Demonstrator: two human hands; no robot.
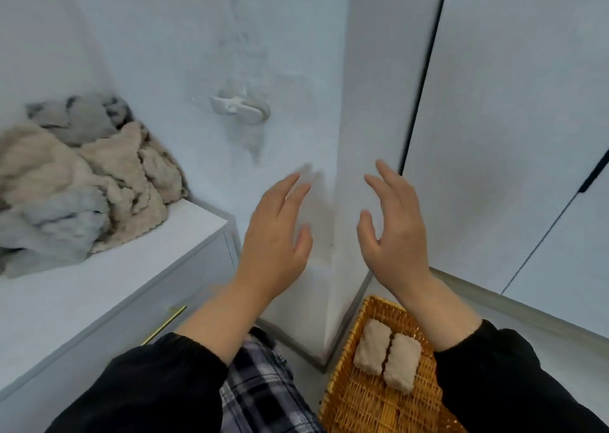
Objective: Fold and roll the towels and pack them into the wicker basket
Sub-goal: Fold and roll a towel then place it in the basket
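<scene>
Holding both hands up mid-frame, nothing in either.
L hand [275,235] & R hand [393,231]: fingers released, spread. Unfolded towels [82,182] heaped on tabletop [66,304], left of frame; two rolled towels [387,355] side by side in wicker basket [362,409], lower right.

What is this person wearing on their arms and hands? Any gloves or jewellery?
Both arms are in loose black long sleeves. The left sleeve and right sleeve end in gathered cuffs partway along the forearms. The left hand and right hand are bare: no gloves, rings or watch show.
</scene>
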